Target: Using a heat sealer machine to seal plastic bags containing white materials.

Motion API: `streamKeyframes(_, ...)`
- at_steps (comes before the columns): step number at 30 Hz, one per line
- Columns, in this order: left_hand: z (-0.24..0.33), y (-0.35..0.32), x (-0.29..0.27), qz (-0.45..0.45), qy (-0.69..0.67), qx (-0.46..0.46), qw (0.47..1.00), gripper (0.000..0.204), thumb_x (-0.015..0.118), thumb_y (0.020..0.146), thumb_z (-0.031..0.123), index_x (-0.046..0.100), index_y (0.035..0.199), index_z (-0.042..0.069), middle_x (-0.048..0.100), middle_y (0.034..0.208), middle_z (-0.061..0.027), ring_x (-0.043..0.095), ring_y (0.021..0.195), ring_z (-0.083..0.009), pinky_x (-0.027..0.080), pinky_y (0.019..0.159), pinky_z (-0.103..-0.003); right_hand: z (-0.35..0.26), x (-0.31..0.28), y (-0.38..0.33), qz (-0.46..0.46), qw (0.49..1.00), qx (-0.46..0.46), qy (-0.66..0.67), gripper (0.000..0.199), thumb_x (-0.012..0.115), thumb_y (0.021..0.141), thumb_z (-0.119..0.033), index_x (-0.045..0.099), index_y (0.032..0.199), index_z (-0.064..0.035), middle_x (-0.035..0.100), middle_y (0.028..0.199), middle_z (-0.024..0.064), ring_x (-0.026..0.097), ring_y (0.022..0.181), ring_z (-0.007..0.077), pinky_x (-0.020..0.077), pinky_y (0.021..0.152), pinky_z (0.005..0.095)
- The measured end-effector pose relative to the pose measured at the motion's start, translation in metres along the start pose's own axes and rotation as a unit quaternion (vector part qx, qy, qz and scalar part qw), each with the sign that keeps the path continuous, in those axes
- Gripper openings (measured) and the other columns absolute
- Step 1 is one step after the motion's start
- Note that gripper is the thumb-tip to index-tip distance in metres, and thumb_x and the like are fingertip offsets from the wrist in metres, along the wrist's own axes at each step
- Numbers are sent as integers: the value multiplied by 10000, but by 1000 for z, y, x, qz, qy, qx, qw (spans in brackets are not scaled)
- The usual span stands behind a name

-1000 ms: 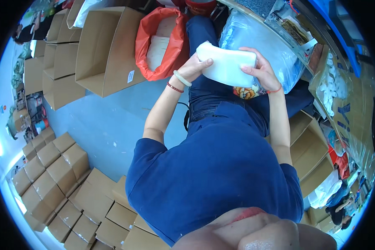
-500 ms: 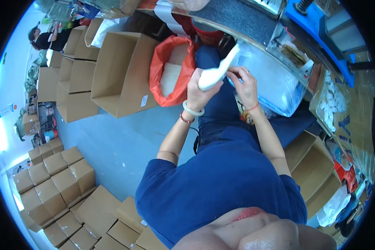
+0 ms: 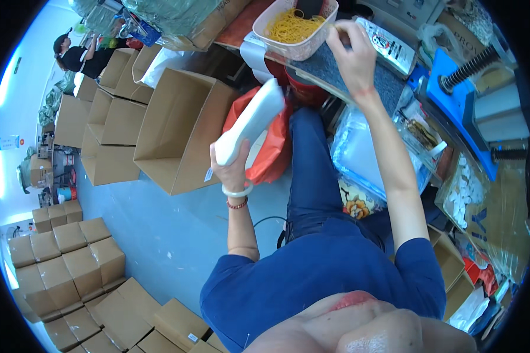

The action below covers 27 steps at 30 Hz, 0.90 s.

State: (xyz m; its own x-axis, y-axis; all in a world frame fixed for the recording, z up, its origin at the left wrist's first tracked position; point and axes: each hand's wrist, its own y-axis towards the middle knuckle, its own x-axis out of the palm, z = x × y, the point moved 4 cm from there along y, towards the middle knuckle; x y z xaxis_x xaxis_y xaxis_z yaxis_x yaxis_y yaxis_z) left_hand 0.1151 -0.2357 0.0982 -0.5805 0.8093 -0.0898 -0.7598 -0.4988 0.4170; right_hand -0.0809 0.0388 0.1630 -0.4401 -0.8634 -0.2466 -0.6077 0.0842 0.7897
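Observation:
My left hand [image 3: 229, 170] is wrapped round the lower end of a long, soft-looking white bundle [image 3: 250, 120]. The bundle tilts up and to the right, its far end slightly smeared, and its exact kind does not show. Over the bench, my right hand [image 3: 356, 59] is beside the right rim of a pale pink plastic basket [image 3: 301, 52]. Its fingers are curled together in a pinch; anything between them is too small or hidden to make out. A tangle of yellow rubber bands [image 3: 291, 26] fills the basket, along with a dark object.
Below the bundle stands an open red sack [image 3: 274, 156], with a large open carton [image 3: 179, 129] to its left. A silver box-like device [image 3: 388, 47] and a blue metal press [image 3: 459, 112] occupy the right. Clear plastic bags [image 3: 359, 153] lie under the bench edge. Another person [image 3: 82, 59] is far left.
My hands have parted: the left carried the white bundle left and down, while the right rose to the basket on the bench. The view has shifted, bringing the rubber bands into sight.

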Motion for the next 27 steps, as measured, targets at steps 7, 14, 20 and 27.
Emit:
streamKeyframes(7, -34, 4, 19, -56, -37, -67, 996, 400, 802, 746, 17, 598, 1088, -16, 668, 1012, -86, 636, 949, -148, 525, 841, -291, 14, 94, 38, -135, 920, -189, -316, 155, 620, 833, -45, 671, 979, -57, 670, 1005, 82, 650, 916, 262, 502, 850, 424)
streamKeyframes(14, -36, 35, 167, -274, -220, -117, 929, 419, 794, 759, 74, 611, 1124, -19, 664, 1051, -68, 621, 941, -125, 498, 841, -272, -49, -97, -67, -117, 985, -30, -124, 236, 656, 816, 64, 671, 1033, -26, 678, 972, 120, 656, 871, 276, 518, 764, 341)
streamKeyframes(20, -64, 63, 354, -397, -272, -155, 863, 442, 822, 742, 174, 655, 1109, -9, 697, 1021, -74, 657, 884, -137, 523, 778, -287, -54, -208, -142, -199, 949, 148, -193, 217, 632, 850, 57, 658, 1056, -4, 674, 976, 128, 663, 885, 266, 524, 758, 330)
streamKeyframes(27, -72, 80, 383, -400, 92, 62, 910, 816, 847, 684, 456, 527, 1270, -13, 603, 1225, -189, 599, 1112, -286, 472, 936, -370, -37, -364, -211, -57, 873, 255, -412, 203, 574, 941, -82, 635, 1124, -19, 655, 1097, 151, 634, 992, 310, 497, 874, 372)
